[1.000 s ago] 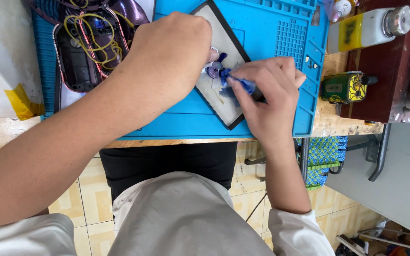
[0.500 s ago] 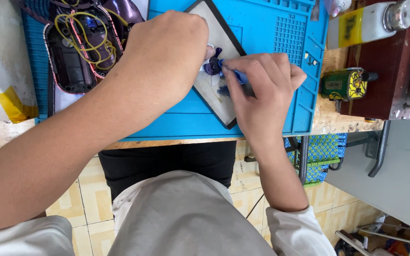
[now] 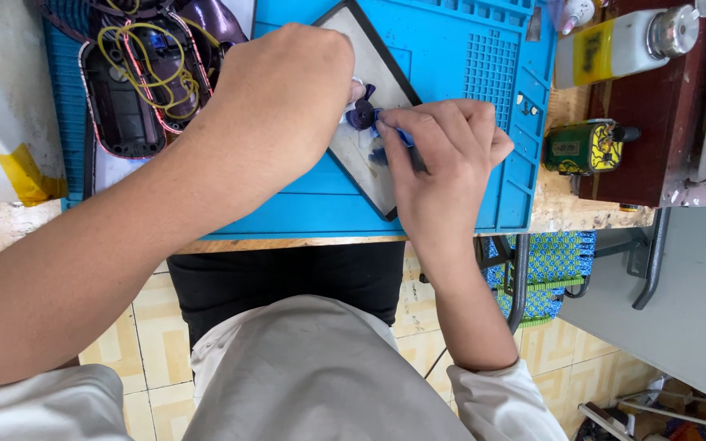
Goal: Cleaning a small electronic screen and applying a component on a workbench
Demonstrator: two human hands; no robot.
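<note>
Between both hands, small purple part (image 3: 363,114) sits over glass panel (image 3: 369,147); left hand (image 3: 288,90) pinches it, right hand (image 3: 439,155) grips blue tool (image 3: 402,135), probably a blade. Slip could scratch panel.

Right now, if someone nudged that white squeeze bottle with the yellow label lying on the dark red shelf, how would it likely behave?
The white bottle lies on its side, and its body looks round, so a push across it would probably set it rolling. It looks like plastic with a metal cap, so likely light and not fragile. The dark red shelf looks smooth, so it may also slide.
</note>
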